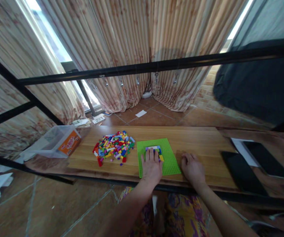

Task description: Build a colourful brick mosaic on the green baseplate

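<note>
My left hand point(152, 167) lies flat, fingers stretched out, over a green baseplate point(170, 161). Its fingers cover part of a small group of toy bricks on the plate. A white and light-blue row of bricks point(153, 147) shows beyond the fingertips, and a yellow brick point(161, 158) shows beside the hand. To the right of the plate, my right hand point(193, 168) rests on the wooden board with its fingers curled in, and nothing shows in it. A heap of loose mixed-colour bricks point(116, 145) lies left of the plate.
A clear plastic box point(50, 149) with an orange label stands at the board's left end. On the right lie a black flat panel point(243, 171), a dark tablet-like device point(267, 159) and white paper point(240, 148). A black metal bar point(142, 68) crosses behind the wooden board point(196, 136).
</note>
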Demonstrator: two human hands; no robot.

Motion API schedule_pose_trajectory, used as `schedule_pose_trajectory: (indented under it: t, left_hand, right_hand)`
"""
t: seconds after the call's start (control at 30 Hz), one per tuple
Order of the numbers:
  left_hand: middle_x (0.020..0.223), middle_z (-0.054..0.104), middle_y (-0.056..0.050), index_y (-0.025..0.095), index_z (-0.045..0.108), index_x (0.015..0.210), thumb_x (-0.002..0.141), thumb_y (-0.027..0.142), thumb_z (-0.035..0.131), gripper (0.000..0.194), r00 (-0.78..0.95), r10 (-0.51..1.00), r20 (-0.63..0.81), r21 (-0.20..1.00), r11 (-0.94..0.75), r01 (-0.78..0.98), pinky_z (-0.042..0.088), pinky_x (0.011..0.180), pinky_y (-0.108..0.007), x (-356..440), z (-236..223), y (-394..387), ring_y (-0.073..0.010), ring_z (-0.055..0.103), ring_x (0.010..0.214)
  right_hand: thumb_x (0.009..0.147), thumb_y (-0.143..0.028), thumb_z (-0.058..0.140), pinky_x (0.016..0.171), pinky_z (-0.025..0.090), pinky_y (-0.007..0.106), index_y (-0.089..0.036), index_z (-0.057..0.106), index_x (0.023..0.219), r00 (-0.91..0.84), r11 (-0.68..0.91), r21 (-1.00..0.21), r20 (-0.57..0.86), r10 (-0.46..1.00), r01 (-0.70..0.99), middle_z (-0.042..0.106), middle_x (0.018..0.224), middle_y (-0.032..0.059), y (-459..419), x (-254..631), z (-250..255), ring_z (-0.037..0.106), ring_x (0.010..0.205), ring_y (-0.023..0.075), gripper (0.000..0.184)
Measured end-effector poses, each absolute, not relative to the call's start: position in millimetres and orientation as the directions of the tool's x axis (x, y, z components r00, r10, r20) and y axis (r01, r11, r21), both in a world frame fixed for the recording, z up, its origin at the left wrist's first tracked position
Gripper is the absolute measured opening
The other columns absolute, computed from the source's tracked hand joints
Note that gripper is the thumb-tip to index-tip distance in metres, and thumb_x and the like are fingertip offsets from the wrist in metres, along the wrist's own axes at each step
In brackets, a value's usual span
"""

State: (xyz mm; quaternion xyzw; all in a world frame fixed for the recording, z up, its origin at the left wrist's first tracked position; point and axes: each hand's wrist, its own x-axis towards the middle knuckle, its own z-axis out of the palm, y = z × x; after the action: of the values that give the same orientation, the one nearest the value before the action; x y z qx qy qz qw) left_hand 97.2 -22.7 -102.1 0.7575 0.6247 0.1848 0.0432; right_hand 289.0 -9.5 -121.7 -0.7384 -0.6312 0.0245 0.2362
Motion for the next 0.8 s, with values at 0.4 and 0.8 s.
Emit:
schedule_pose_trajectory:
  t: [0.4, 0.8]
  left_hand:
    - [0.153, 0.036, -0.018, 0.013, 0.031, 0.149, 0.090, 0.022, 0.051, 0.062, 0.199, 0.942, 0.271, 0.462, -0.309, 0.832, 0.030, 0.117, -0.053, 87.1, -109.0, -20.8, -0.0340, 0.028, 0.144]
    - [0.155, 0.031, -0.018, 0.013, 0.024, 0.150, 0.082, 0.019, 0.061, 0.078, 0.229, 0.921, 0.315, 0.679, -0.387, 0.623, 0.029, 0.120, -0.046, 68.3, -104.5, -17.1, -0.0282, 0.026, 0.147]
  right_hand:
    - [0.093, -0.019, 0.045, 0.060, 0.027, 0.027, -0.015, 0.067, 0.097, 0.192, -0.086, -0.383, 0.247, 0.950, 0.920, 0.061, 0.096, 0.0072, -10.9, 289.0, -120.1, 0.049, 0.066, 0.0127, 0.022]
    - [0.094, -0.021, 0.039, 0.071, 0.043, 0.028, -0.013, 0.066, 0.109, 0.146, 0.011, -0.473, 0.294, 0.945, 0.881, 0.065, 0.097, 0.0108, -11.9, 278.7, -110.2, 0.060, 0.080, 0.0178, 0.033]
